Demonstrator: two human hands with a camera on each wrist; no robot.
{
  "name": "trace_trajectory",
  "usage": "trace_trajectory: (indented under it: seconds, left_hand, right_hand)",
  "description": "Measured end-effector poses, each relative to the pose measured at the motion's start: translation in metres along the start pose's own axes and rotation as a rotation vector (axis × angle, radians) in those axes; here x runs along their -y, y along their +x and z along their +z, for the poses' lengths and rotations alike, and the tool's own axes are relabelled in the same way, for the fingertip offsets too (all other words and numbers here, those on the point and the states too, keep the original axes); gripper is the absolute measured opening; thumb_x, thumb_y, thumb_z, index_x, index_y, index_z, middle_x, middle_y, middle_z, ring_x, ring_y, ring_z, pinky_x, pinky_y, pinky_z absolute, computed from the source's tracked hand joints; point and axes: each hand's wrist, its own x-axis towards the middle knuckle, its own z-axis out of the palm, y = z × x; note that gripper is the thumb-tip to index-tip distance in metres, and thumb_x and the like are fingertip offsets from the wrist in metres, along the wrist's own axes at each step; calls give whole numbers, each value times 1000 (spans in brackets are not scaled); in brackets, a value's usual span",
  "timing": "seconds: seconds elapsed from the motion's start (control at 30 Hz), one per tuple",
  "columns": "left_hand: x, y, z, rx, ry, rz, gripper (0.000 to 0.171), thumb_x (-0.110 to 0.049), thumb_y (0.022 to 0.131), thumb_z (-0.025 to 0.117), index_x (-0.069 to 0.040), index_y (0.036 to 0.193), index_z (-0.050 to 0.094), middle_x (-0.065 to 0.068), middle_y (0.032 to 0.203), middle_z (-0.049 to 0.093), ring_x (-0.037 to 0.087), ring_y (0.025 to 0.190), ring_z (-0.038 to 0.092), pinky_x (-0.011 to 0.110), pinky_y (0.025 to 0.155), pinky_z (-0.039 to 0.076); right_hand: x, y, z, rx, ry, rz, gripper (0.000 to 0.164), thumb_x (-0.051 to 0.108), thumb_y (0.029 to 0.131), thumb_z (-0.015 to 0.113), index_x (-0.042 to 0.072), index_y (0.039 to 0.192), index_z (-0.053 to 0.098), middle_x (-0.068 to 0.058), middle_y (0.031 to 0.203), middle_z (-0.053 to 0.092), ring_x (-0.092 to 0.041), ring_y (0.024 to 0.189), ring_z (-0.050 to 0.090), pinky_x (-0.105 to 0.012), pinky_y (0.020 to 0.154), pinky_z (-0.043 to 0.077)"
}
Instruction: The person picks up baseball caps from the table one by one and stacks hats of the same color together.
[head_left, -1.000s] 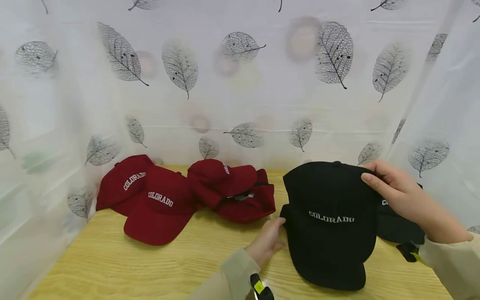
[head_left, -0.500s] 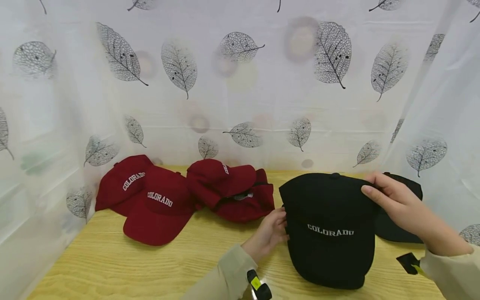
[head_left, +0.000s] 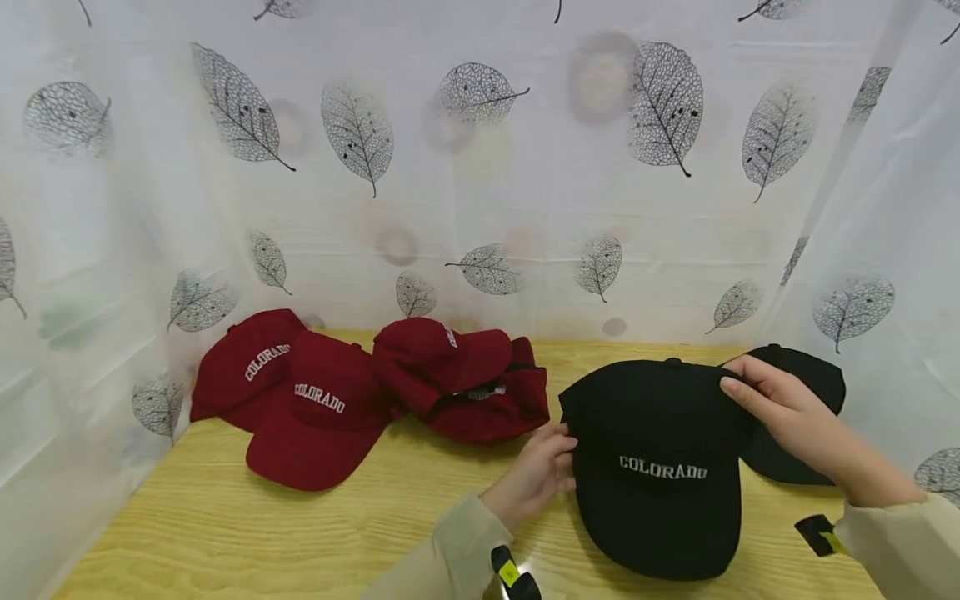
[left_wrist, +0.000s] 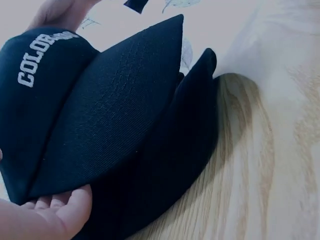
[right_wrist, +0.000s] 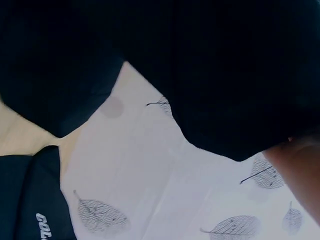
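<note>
A black cap (head_left: 660, 417) with white COLORADO lettering faces me at the right of the head view. My right hand (head_left: 787, 417) pinches the top right of its crown between thumb and fingers. At the cap's left edge, my left hand (head_left: 528, 479) holds on with curled fingers. The left wrist view shows the fingers of the left hand (left_wrist: 55, 215) at the edge of the upper brim (left_wrist: 110, 110). Below that brim lies a second black brim (left_wrist: 175, 155), apart from it at the front; the rest of that lower cap is hidden.
Another black cap (head_left: 806, 375) lies behind my right hand. Several dark red COLORADO caps, among them a front one (head_left: 322, 408) and a heaped one (head_left: 450, 358), lie at the left and middle of the wooden table (head_left: 300, 533). A leaf-patterned curtain (head_left: 487, 192) surrounds the table.
The held black cap's crown has come down and tilted back, uncovering more of the black cap behind it. My left hand has shifted slightly up along its left edge. The red caps stay put.
</note>
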Motion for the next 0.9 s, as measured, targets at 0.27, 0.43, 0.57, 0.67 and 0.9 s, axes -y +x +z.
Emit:
trace_trajectory:
  seconds: [0.27,0.43,0.57,0.67,0.9]
  left_hand:
    - [5,-3,0,-51,60,-23,62,-19,86,51,4,136,21,23,137,28,30,114,45,48,90,38]
    - [8,-2,1,-67,81,-49,66,-19,86,52,6,137,19,23,134,33,27,109,48,47,87,41]
    - [11,0,0,-72,101,-74,67,-19,85,52,8,136,18,25,135,30,33,113,45,49,86,41]
    - [12,1,0,-73,117,-91,68,-19,85,51,9,136,17,26,136,29,36,116,42,51,86,40]
    - [10,2,-1,-74,122,-111,71,-20,84,50,9,136,12,29,137,26,42,123,33,57,88,35]
  right_hand:
    - [-24,1,1,73,-52,138,14,14,96,41,4,89,47,-5,74,43,-14,68,44,-29,57,34]
    - [-39,3,3,108,-51,213,20,18,97,39,2,91,48,-6,79,45,-13,70,44,-29,60,37]
    - [-49,5,7,138,-39,254,22,20,97,38,2,92,49,-6,81,47,-13,70,46,-30,61,39]
    - [-54,7,10,152,-32,280,24,23,97,38,2,92,49,-6,79,46,-14,69,45,-31,60,39]
    - [-63,12,21,168,-51,320,29,29,97,37,3,90,48,-6,76,44,-17,65,44,-33,59,37]
